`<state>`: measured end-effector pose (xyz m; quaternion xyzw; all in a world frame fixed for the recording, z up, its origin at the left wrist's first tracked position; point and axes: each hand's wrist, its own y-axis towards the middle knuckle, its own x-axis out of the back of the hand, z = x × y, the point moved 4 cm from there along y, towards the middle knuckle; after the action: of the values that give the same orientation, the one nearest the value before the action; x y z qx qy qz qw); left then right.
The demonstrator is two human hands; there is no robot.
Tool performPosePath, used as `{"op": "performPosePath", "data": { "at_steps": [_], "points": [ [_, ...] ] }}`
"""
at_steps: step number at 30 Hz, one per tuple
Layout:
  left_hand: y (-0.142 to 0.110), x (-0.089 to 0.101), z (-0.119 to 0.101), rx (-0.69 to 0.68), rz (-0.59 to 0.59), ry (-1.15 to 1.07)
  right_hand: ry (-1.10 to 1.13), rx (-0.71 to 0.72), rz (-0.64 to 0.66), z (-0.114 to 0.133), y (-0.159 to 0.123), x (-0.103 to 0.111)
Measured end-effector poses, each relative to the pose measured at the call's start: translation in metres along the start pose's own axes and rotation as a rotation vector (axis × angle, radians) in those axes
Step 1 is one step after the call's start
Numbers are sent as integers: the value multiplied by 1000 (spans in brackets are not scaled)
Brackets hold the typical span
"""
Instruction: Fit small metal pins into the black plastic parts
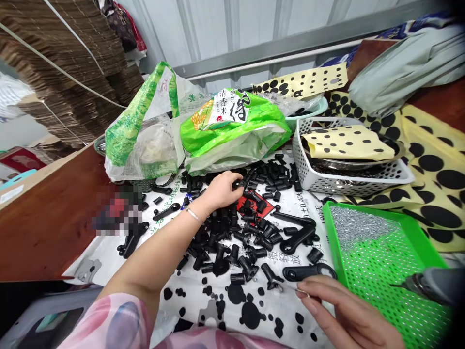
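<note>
Mostly black plastic fittings [232,252] (heaped).

Left hand [221,191] outstretched, curled; right hand [348,312] low, pinching.

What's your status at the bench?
Left hand gripping a black plastic fitting in the pile. Right hand beside a black plastic handle, hold unclear. Green perforated tray with screws by right hand.

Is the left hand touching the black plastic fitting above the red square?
Touching: head view shows the left hand with fingertips on the black plastic fitting.
</note>
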<state>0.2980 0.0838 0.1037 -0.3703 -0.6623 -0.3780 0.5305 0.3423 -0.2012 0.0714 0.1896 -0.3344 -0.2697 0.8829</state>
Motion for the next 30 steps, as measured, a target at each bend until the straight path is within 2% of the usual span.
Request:
{"op": "performPosePath", "data": {
  "at_steps": [1,3,5,10,15,21,25,30],
  "points": [
    [-13,4,-8,-17,-22,-58,2,4,-3,2,2,1],
    [-43,13,-24,-74,-130,-339,2,-1,-14,7,8,2],
    [-72,15,-38,-104,-159,-500,-5,-15,-30,14,16,3],
    [-120,9,-59,-90,-180,-637,-40,6,-36,29,36,-3],
    [-143,6,-64,-83,-202,-624,-115,138,40,36,44,-23],
    [-162,8,-58,-83,-221,-584,-182,274,152,50,50,-40],
    [-171,8,-55,-96,-257,-494,-240,311,235,61,55,-46],
    [-177,7,-55,-127,-247,-404,-298,326,288,70,59,-54]
  ]
}}
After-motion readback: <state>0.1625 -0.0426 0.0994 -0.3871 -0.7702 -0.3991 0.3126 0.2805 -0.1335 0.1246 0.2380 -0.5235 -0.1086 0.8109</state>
